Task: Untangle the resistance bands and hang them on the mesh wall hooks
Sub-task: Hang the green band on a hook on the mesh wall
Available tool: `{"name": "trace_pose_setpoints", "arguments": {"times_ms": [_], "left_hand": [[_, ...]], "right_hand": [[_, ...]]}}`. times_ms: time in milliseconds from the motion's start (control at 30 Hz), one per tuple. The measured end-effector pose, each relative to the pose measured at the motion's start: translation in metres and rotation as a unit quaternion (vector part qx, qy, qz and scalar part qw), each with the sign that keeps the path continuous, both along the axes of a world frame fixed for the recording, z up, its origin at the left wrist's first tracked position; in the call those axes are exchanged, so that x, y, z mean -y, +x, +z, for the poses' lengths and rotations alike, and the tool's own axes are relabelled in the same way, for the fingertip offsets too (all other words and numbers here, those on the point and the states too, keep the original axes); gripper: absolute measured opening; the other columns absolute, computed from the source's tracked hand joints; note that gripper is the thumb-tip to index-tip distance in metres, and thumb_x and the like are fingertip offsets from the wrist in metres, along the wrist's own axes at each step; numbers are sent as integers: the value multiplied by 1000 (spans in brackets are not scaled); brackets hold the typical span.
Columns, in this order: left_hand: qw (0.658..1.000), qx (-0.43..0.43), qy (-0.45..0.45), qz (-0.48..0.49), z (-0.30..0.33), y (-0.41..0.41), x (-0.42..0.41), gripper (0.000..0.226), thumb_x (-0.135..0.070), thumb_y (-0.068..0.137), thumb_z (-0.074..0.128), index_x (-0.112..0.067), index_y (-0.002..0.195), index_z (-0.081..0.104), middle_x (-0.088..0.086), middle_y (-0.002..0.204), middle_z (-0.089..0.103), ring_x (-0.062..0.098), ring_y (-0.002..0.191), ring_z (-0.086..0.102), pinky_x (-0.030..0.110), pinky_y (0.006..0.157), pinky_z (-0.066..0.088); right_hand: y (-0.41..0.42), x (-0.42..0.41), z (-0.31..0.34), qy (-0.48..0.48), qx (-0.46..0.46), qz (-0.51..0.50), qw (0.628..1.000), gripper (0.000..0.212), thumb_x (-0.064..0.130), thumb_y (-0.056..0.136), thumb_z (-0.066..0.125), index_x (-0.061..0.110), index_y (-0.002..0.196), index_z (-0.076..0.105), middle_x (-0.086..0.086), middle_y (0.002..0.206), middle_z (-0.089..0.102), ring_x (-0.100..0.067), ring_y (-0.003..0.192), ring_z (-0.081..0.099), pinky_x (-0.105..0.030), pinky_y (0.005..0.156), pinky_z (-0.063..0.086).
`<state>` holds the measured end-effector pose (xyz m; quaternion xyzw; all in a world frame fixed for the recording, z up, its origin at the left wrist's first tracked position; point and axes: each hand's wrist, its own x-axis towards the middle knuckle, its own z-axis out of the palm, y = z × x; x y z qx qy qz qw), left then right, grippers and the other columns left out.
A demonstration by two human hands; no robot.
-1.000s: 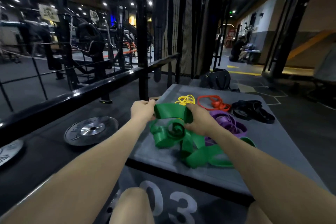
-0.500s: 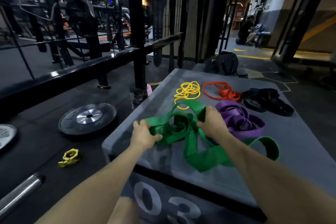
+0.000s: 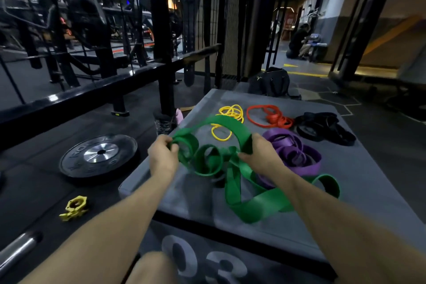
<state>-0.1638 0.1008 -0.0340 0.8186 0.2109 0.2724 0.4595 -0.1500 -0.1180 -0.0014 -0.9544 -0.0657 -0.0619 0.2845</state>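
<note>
The green resistance band lies tangled on the near half of the grey padded box, partly lifted off it: one wide arc rises between the two hands, several small loops coil below that arc, and a long twisted tail runs toward the near right edge of the box top. The left hand pinches the left end of the coils between thumb and curled fingers. The right hand grips the right foot of the arc, fingers curled round the strap, thumb on the near side

Just behind the right hand, touching the green tail, sits a purple band in a loose heap. Farther back on the box lie three more bundles in a row: a thin yellow band on the left, partly hidden by the green arc, an orange band in the middle and a black band on the right

On the dark floor left of the box lie a black weight plate and, nearer, a yellow barbell collar. A black mesh wall stands well beyond the box, with a dark bag on the floor at the far edge of the box
</note>
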Motion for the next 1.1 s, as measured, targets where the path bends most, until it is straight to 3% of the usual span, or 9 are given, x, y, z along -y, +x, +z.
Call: {"name": "trace_pose_setpoints", "arguments": {"times_ms": [200, 367, 500, 633, 733, 833, 900, 967, 1100], "left_hand": [[998, 55, -41, -5, 62, -8, -14, 17, -10, 87, 56, -8, 102, 64, 10, 103, 66, 26, 93, 60, 29, 77, 43], [995, 65, -50, -51, 83, -32, -12, 16, -12, 87, 58, -11, 102, 65, 2, 97, 64, 19, 89, 59, 28, 78, 46], [990, 81, -71, -88, 86, -41, -2, 9, -10, 86, 60, -17, 87, 66, -6, 78, 64, 14, 80, 62, 25, 72, 46], [988, 95, -94, -78, 89, -28, 11, 9, -10, 87, 60, -16, 88, 66, -11, 72, 61, 6, 72, 58, 22, 69, 45], [989, 98, -91, -60, 91, 3, 23, 8, -10, 88, 60, -17, 85, 64, -14, 70, 56, 3, 68, 53, 17, 62, 43], [990, 100, -88, -52, 92, 48, 34, 6, -9, 88, 58, -14, 86, 61, -3, 74, 59, 15, 76, 55, 29, 69, 47], [992, 85, -79, -45, 96, 78, 37, 8, -8, 89, 56, -15, 87, 59, 2, 80, 60, 20, 79, 55, 36, 76, 49], [996, 56, -67, -31, 101, 99, 38, 12, -6, 91, 52, -16, 87, 57, -2, 77, 58, 19, 77, 54, 34, 73, 47], [995, 16, -95, -37, 129, 114, 34, 22, 1, 89, 49, -17, 82, 59, 0, 75, 61, 21, 73, 55, 30, 65, 44]], "right_hand": [[-24, -30, 38, 66, 29, 41, 997, 41, 21, 83, 67, 2, 115, 51, -17, 112, 64, -32, 107, 59, -24, 69, 33], [-49, -43, 49, 69, 7, 46, 997, 49, 21, 85, 65, -1, 121, 41, -20, 117, 60, -33, 111, 56, -25, 73, 35], [-57, -36, 63, 149, 18, 44, 988, 41, 7, 87, 61, 1, 115, 32, -1, 92, 51, -26, 101, 55, -13, 66, 30], [-44, -22, 68, 182, 36, 57, 981, 41, -4, 86, 56, -4, 119, 31, -23, 114, 54, -33, 103, 56, -2, 52, 33], [-9, -14, 63, 218, 31, 71, 973, 35, -9, 83, 56, 1, 104, 30, -15, 96, 52, -38, 102, 56, 1, 46, 35], [42, -9, 59, 235, 40, 74, 968, 45, -9, 77, 62, -6, 112, 34, -21, 95, 54, -40, 102, 57, -19, 53, 40], [76, -9, 57, 232, 45, 89, 968, 54, -5, 72, 67, 7, 112, 33, -23, 103, 55, -38, 102, 57, -24, 62, 42], [101, -9, 54, 235, 32, 105, 966, 65, -2, 67, 70, 13, 118, 34, -16, 106, 56, -33, 100, 58, -32, 78, 48], [114, -5, 69, 199, -67, 99, 973, 78, 1, 68, 67, 12, 135, 29, -12, 119, 55, -28, 101, 59, -28, 81, 47]]}}
